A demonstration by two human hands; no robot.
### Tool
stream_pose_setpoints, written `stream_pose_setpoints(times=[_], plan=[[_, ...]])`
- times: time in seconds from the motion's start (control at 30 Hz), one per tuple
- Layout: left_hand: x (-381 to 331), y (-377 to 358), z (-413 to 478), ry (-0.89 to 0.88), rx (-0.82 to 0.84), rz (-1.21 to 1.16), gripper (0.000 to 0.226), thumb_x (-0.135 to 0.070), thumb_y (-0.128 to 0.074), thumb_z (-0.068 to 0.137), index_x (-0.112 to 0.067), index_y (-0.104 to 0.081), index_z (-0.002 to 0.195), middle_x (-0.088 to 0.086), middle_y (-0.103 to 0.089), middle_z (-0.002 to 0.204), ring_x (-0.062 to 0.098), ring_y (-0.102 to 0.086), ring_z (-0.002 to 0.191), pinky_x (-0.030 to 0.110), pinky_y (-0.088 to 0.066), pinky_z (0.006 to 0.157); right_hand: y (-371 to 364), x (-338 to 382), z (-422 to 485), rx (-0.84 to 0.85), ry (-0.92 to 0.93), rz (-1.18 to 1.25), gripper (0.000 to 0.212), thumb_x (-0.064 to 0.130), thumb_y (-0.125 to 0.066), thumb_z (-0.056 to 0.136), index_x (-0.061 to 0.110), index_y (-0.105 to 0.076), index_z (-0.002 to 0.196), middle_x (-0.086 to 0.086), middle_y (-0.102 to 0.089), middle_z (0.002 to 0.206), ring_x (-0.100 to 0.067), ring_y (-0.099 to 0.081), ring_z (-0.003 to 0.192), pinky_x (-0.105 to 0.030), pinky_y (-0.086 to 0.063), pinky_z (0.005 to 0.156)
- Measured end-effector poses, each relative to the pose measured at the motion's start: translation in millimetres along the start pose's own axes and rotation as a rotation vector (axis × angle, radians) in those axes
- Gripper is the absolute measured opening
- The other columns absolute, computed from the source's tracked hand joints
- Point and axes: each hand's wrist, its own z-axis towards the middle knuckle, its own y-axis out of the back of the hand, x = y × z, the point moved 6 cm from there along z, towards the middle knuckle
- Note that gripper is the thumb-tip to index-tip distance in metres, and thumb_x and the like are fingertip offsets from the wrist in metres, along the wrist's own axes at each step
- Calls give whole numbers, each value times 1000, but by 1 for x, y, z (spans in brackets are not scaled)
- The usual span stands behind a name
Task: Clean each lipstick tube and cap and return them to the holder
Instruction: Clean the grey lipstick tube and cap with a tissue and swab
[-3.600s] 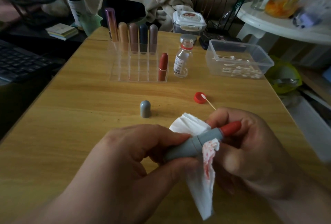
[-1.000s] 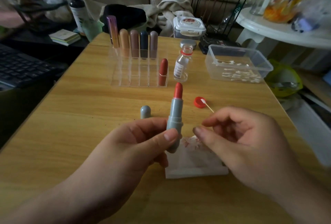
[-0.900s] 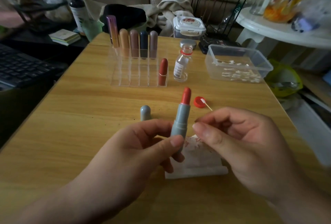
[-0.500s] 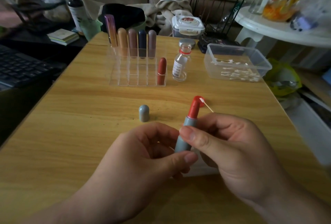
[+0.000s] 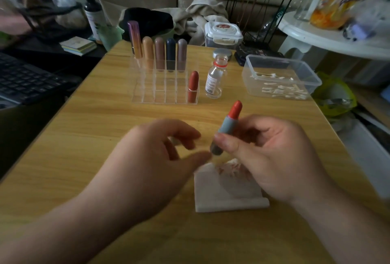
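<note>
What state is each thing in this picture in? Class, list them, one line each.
grey lipstick tube, uncapped, red stick extended, tilted, held by right hand
left hand, open, holding nothing
tissue, folded, red-stained, flat on table
holder, five capped lipsticks in back row, one red lipstick front right
glass bottle, upright, uncapped
swab box, lidless, swabs inside
lidded container, closed

The right hand [image 5: 270, 158] pinches an uncapped grey lipstick tube [image 5: 229, 124] above the table [image 5: 84, 137].
From the grip the tube tilts up, its red tip bare. The blurred left hand [image 5: 152, 158], fingers loose, holds nothing just left of the grip. A stained tissue [image 5: 223, 194] lies beneath it, and the clear holder [image 5: 147, 93] stands well beyond.
</note>
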Motion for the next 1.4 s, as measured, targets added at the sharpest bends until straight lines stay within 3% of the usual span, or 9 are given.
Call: stream_pose_setpoints(times=[0.13, 0.33, 0.47, 0.6, 0.73, 0.97, 1.1, 1.27, 1.4], plan=[[1, 24, 9, -118, -179, 162, 21, -45, -64, 76, -48, -58, 96, -22, -56, 87, -9, -57, 79, 5, -46, 60, 11, -10, 18, -113, -13, -216, 11, 37, -80, 77, 31, -74, 84, 10, -70, 73, -9, -63, 66, -25, -51, 55], [15, -2, 20, -108, -23, 343, 52, -36, -64, 90, -46, -45, 138, -27, -38, 131, 0, -55, 97, 11, -47, 81, 3, -24, 24, -138, -30, -355, 10, 36, -78, 81, 31, -72, 87, 4, -67, 68, -9, -62, 61, -25, -51, 52], [24, -4, 31, -102, -32, 385, 35, -23, -57, 97, -37, -58, 128, -24, -47, 117, 0, -51, 99, 10, -39, 83, -1, -29, 24, -125, -64, -353, 10, 37, -78, 82, 33, -69, 86, 2, -64, 62, -11, -57, 51, -17, -40, 41], [26, -4, 31, -81, -41, 336, 35, -24, -62, 94, -38, -57, 126, -27, -51, 102, -2, -53, 90, 5, -39, 70, 0, -29, 24, -123, -61, -335, 11, 38, -77, 82, 34, -69, 88, 0, -64, 61, -15, -57, 53, -21, -40, 41], [21, -1, 24, -23, -86, 173, 33, -35, -71, 85, -43, -59, 114, -23, -62, 90, -3, -61, 81, 9, -48, 65, -1, -28, 23, -113, -48, -339, 13, 38, -76, 83, 35, -70, 94, 1, -64, 64, -14, -57, 56, -27, -46, 47], [24, -3, 18, 173, 1, -286, 39, -37, -76, 61, -30, -69, 98, -15, -75, 84, 4, -72, 72, 18, -57, 61, -1, -27, 22, -98, -44, -367, 25, 38, -78, 81, 36, -68, 103, 2, -64, 66, -9, -59, 59, -15, -44, 46], [32, -4, 16, 256, 82, -426, 36, -20, -80, 59, -20, -72, 95, -4, -77, 84, 11, -74, 74, 17, -59, 60, 14, -21, 20, -57, -41, -455, 46, 27, -78, 81, 32, -61, 124, 19, -65, 91, 5, -61, 76, -4, -46, 58], [31, -3, 8, 235, 76, -444, 33, -26, -79, 61, -18, -72, 93, -3, -77, 83, 12, -75, 73, 25, -58, 66, 59, -13, 11, -217, -25, -678, 20, 29, -76, 82, 32, -66, 99, 12, -55, 64, -10, -52, 51, -18, -39, 38], [27, -1, 1, 208, 39, -564, 40, -40, -73, 55, -14, -75, 85, 9, -76, 83, 26, -74, 71, 39, -59, 68, 57, -37, 10, -136, -205, -762, 25, 44, -74, 82, 32, -64, 102, 16, -49, 75, 0, -47, 63, -16, -30, 50]])
